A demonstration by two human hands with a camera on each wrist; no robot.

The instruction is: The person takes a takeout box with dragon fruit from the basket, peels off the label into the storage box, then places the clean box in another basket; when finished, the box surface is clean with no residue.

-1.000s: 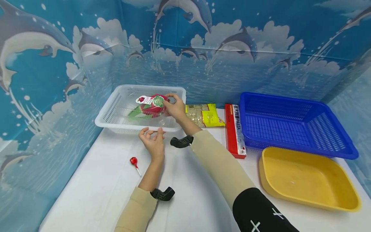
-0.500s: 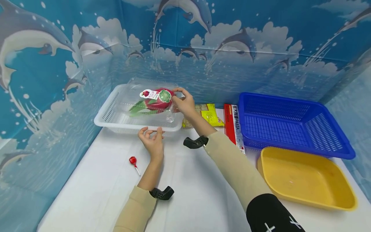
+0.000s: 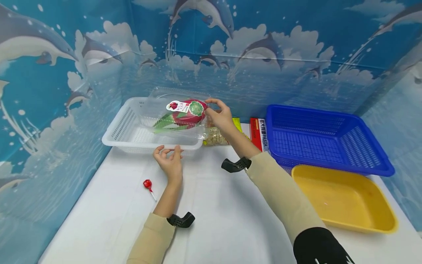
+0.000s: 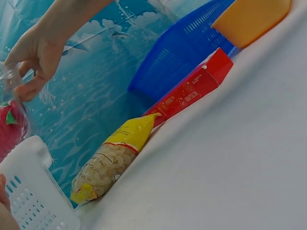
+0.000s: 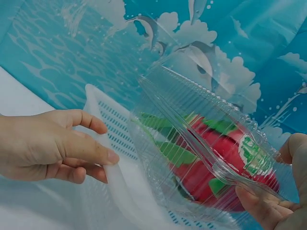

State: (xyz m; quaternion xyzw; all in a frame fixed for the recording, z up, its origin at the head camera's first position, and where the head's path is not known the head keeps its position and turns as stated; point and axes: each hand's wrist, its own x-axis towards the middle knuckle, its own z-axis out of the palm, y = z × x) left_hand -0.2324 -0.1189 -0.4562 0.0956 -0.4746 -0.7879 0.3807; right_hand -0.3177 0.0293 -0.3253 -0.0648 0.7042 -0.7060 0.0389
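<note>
My right hand (image 3: 221,116) pinches the right end of a clear plastic clamshell box (image 5: 165,103), which is held tilted above the white basket (image 3: 120,145). Inside the box lies a red dragon fruit (image 5: 216,158) with green leaf tips. A white label and a green sticker show on the lid. With thumb and fingers, my left hand (image 3: 170,163) grips the basket's front rim. In the left wrist view, only a sliver of that hand (image 4: 5,211) shows at the lower left, beside the basket's perforated wall (image 4: 36,191).
Right of the basket lies a yellow bag (image 4: 112,158) of pale pieces, partly behind my right arm. A red pasta box (image 3: 255,134) lies beside it, then a blue basket (image 3: 310,168) and a yellow tub (image 3: 356,223). A red lollipop (image 3: 147,184) lies near my left forearm.
My right hand has lifted the clamshell box with the dragon fruit up out of the white basket and moved it rightward. My left hand stays on the rim.
</note>
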